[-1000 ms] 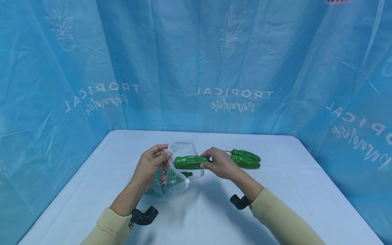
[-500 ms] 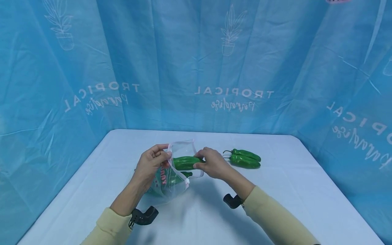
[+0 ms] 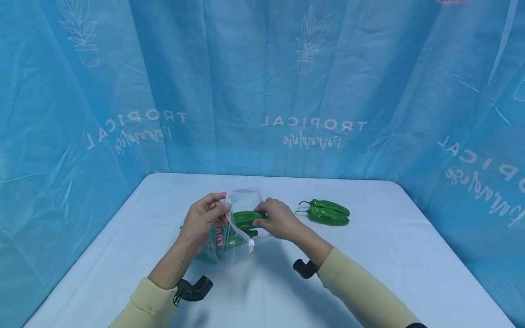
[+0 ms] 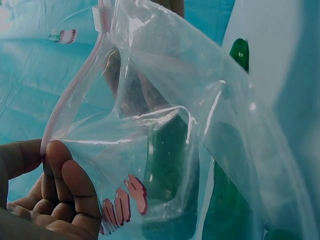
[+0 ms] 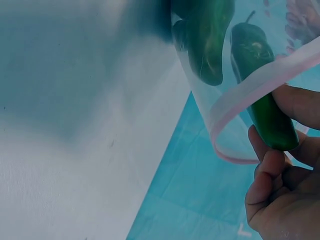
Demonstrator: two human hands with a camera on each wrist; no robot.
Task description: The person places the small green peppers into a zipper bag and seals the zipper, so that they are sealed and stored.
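The left hand (image 3: 202, 218) is pinching the edge of the zip bag (image 3: 235, 259); the right hand (image 3: 279, 219), fingers clamped on a long green pepper (image 3: 245, 219), is pushing it deeper inside than a second ago, its bagging seemingly advancing; other green peppers (image 5: 207, 47) are lying within. Farther off, two stemmed peppers (image 3: 328, 216) are resting outside on the table (image 3: 369, 255).

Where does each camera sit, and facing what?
Head: head-worn, facing forward and down at the table; left hand, right hand and sleeves show.
Left wrist: on that wrist, facing the bag; the left hand pinches its edge.
Right wrist: on that wrist, facing the bag's mouth; the right hand grips a pepper.
Both wrist views share the bag, peppers and, seemingly, the opposite hand.
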